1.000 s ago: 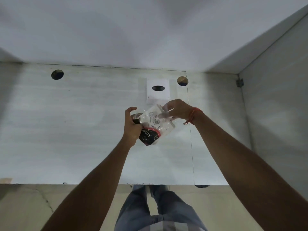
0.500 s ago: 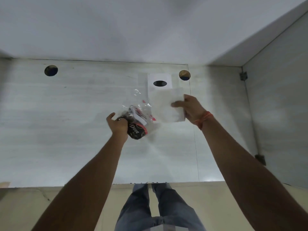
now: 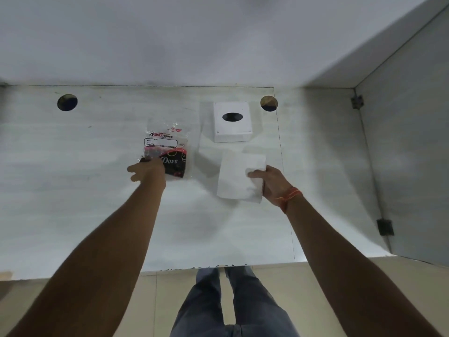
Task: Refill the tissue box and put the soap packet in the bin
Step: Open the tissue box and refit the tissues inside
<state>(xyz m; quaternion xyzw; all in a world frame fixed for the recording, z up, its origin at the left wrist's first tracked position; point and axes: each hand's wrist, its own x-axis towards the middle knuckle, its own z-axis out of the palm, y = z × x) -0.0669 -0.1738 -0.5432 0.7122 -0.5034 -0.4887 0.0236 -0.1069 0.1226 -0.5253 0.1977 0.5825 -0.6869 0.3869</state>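
Note:
A white tissue box (image 3: 232,131) with a dark oval slot stands on the pale counter (image 3: 97,190) near the back. My right hand (image 3: 271,183) grips a stack of white tissues (image 3: 239,177) just in front of the box. My left hand (image 3: 148,171) holds the lower edge of a clear plastic tissue wrapper (image 3: 166,139) with a dark Dove soap packet (image 3: 173,164) inside it, lying left of the box on the counter.
Two round holes (image 3: 67,102) (image 3: 269,103) are cut in the counter near the back wall. A grey side panel (image 3: 413,154) with hinges closes off the right. My legs and the beige floor (image 3: 315,288) show below the counter's front edge.
My right hand has pulled the tissue stack out of the wrapper and carried it right. My left hand has moved left and lowered the wrapper with the soap packet onto the counter.

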